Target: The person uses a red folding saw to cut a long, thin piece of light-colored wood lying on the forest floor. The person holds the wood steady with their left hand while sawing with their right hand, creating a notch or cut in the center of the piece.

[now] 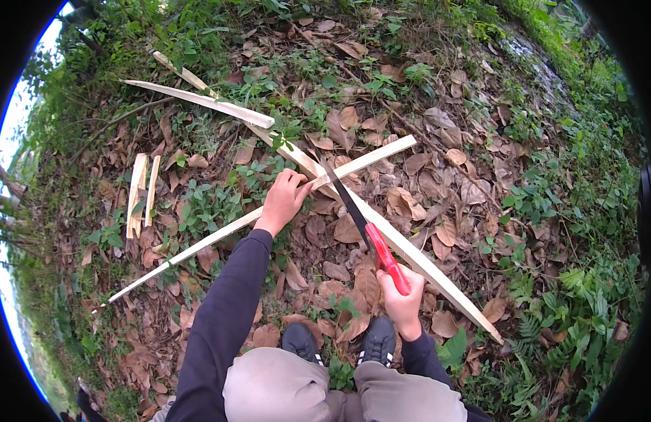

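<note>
My right hand [403,294] grips the red handle of a hand saw [350,204]. The dark blade slants up and left, lying across a thin wooden strip [220,235] close to where it crosses a longer plank [417,258]. Fingers closed, my left hand [285,201] holds the thin strip just left of the blade. The strip rests over the plank, and its short end sticks out to the upper right. Whether the blade has cut into the wood cannot be made out.
Another pale wooden piece [206,100] lies across the plank's far end. Two short offcuts [136,197] lie at the left. Brown dry leaves [403,202] and green plants cover the ground. My shoes [377,342] stand near the lower edge; ferns [526,362] grow at the right.
</note>
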